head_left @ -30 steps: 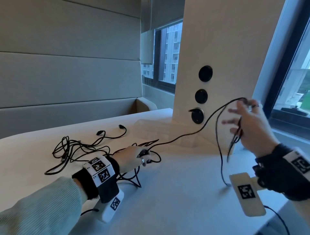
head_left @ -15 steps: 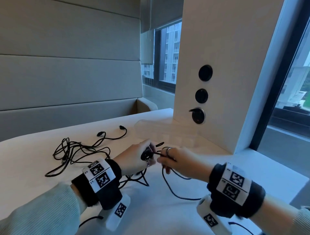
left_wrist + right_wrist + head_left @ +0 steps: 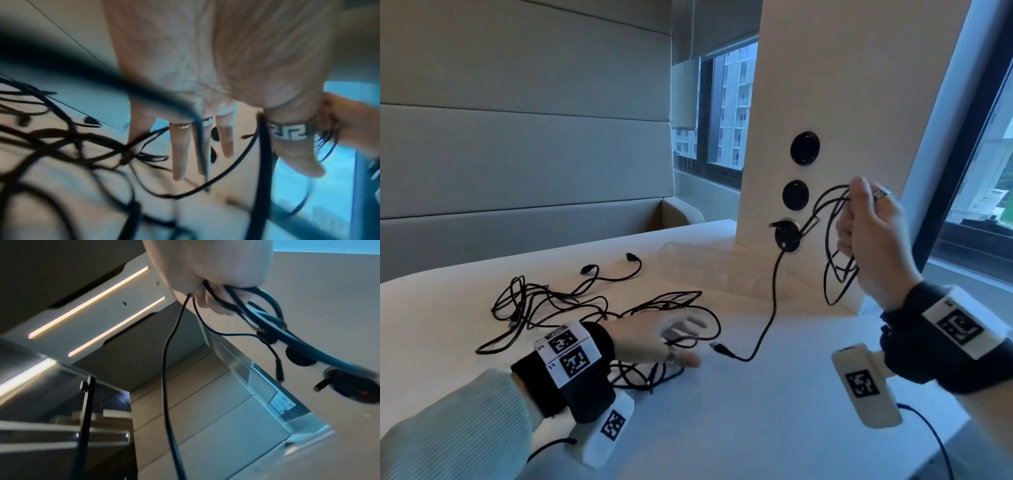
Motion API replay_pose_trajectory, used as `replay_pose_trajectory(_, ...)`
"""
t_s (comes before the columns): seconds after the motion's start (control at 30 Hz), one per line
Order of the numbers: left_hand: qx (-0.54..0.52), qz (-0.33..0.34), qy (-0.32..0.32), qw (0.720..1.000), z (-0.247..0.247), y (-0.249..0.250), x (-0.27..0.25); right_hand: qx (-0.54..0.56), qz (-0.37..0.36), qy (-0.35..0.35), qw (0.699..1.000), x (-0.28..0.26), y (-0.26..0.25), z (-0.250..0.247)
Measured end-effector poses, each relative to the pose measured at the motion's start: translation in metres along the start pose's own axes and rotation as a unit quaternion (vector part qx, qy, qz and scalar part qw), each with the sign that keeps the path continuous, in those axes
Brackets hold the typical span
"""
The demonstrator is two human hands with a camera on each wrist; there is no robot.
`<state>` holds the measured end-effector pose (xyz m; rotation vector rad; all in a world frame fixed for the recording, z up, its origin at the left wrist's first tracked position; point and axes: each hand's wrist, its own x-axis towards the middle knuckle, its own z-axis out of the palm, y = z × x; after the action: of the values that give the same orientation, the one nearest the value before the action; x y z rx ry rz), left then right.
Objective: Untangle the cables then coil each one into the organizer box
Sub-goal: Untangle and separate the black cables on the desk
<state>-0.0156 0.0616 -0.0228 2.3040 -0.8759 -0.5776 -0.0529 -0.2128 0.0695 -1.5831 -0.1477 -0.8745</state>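
My right hand (image 3: 859, 222) is raised in front of the white pillar and grips several loops of a black cable (image 3: 834, 274). That cable's tail drops to the table and ends in a plug (image 3: 719, 348) just off my left fingertips. My left hand (image 3: 681, 339) lies low over the tangle of black cables (image 3: 544, 308), fingers straight and spread, holding nothing. The left wrist view shows those spread fingers (image 3: 180, 154) above loose cables (image 3: 61, 142). In the right wrist view the right hand (image 3: 213, 293) clasps the cable strands (image 3: 166, 369). The translucent organizer box (image 3: 709, 267) sits at the pillar's foot.
The white pillar (image 3: 859, 85) carries three round black sockets (image 3: 804, 148) and stands close behind my right hand. A padded wall (image 3: 517, 154) runs behind the table (image 3: 756, 428). A window (image 3: 989, 171) is at the right. Two cable plugs (image 3: 589, 269) lie at the back.
My right hand has swung up and right from the middle, carrying cable loops. My left hand has let go of the cable and spread flat over the tangle.
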Motion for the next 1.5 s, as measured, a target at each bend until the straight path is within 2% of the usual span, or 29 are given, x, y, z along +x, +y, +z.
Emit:
replay_pose_trajectory(0.07,-0.044,0.036,0.042,0.998,-0.008,0.020,-0.007,-0.071,0.000,-0.039,0.997,-0.004,0.010,0.002)
replay_pose_trajectory(0.17,-0.126,0.087,0.194,0.969,-0.020,0.044,-0.014,-0.113,0.013,-0.077,0.990,-0.009,0.009,0.008)
replay_pose_trajectory(0.2,-0.150,0.096,0.217,0.960,-0.022,0.050,-0.014,-0.107,0.027,-0.096,0.989,-0.011,0.005,0.013)
replay_pose_trajectory(0.27,-0.176,0.088,0.203,0.959,-0.018,0.063,-0.008,-0.065,0.057,-0.152,0.985,-0.020,-0.003,0.026)
replay_pose_trajectory(0.37,-0.095,0.068,0.139,0.983,-0.001,0.079,0.008,0.032,0.091,-0.226,0.969,-0.039,-0.021,0.046)
replay_pose_trajectory(0.43,-0.087,0.092,0.097,0.987,0.009,0.088,0.014,0.112,0.113,-0.247,0.956,-0.047,-0.036,0.051)
replay_pose_trajectory(0.5,-0.201,0.125,0.073,0.969,0.012,0.094,0.016,0.179,0.124,-0.255,0.942,-0.050,-0.046,0.052)
replay_pose_trajectory(0.57,-0.331,0.147,0.068,0.930,0.011,0.099,0.016,0.229,0.132,-0.257,0.930,-0.051,-0.047,0.051)
replay_pose_trajectory(0.6,-0.351,0.158,0.072,0.920,0.010,0.100,0.016,0.244,0.135,-0.262,0.924,-0.051,-0.045,0.051)
replay_pose_trajectory(0.67,-0.328,0.174,0.085,0.925,0.006,0.097,0.014,0.255,0.138,-0.279,0.915,-0.050,-0.042,0.050)
replay_pose_trajectory(0.77,-0.324,0.153,0.086,0.930,-0.004,0.091,0.006,0.238,0.128,-0.298,0.915,-0.046,-0.042,0.049)
replay_pose_trajectory(0.9,-0.388,0.129,0.167,0.897,-0.028,0.084,-0.010,0.177,0.121,-0.256,0.942,-0.039,-0.030,0.054)
replay_pose_trajectory(1.0,-0.458,0.104,0.255,0.845,-0.067,0.071,-0.026,0.136,0.155,-0.222,0.953,-0.040,-0.013,0.070)
replay_pose_trajectory(1.07,-0.479,0.063,0.323,0.814,-0.100,0.054,-0.040,0.029,0.167,-0.245,0.955,-0.047,0.002,0.087)
replay_pose_trajectory(1.1,-0.475,0.033,0.362,0.802,-0.116,0.043,-0.046,-0.057,0.150,-0.294,0.942,-0.052,0.011,0.096)
replay_pose_trajectory(1.13,-0.456,-0.004,0.402,0.794,-0.131,0.029,-0.051,-0.150,0.109,-0.367,0.911,-0.058,0.020,0.105)
replay_pose_trajectory(1.17,-0.427,-0.044,0.434,0.792,-0.143,0.014,-0.055,-0.231,0.064,-0.457,0.857,-0.066,0.030,0.114)
replay_pose_trajectory(1.23,-0.377,-0.114,0.467,0.792,-0.160,-0.018,-0.053,-0.335,0.014,-0.606,0.721,-0.083,0.047,0.132)
replay_pose_trajectory(1.27,-0.361,-0.141,0.469,0.793,-0.164,-0.033,-0.049,-0.362,0.008,-0.647,0.671,-0.090,0.050,0.140)
replay_pose_trajectory(1.3,-0.350,-0.165,0.469,0.794,-0.166,-0.050,-0.044,-0.379,0.005,-0.672,0.636,-0.095,0.054,0.148)
replay_pose_trajectory(1.4,-0.271,-0.252,0.470,0.801,-0.166,-0.093,-0.027,-0.439,-0.028,-0.711,0.549,-0.104,0.058,0.161)
replay_pose_trajectory(1.43,-0.229,-0.277,0.470,0.806,-0.162,-0.102,-0.023,-0.459,-0.040,-0.712,0.529,-0.105,0.060,0.161)
replay_pose_trajectory(1.5,-0.159,-0.307,0.462,0.817,-0.152,-0.111,-0.017,-0.474,-0.049,-0.708,0.521,-0.102,0.062,0.155)
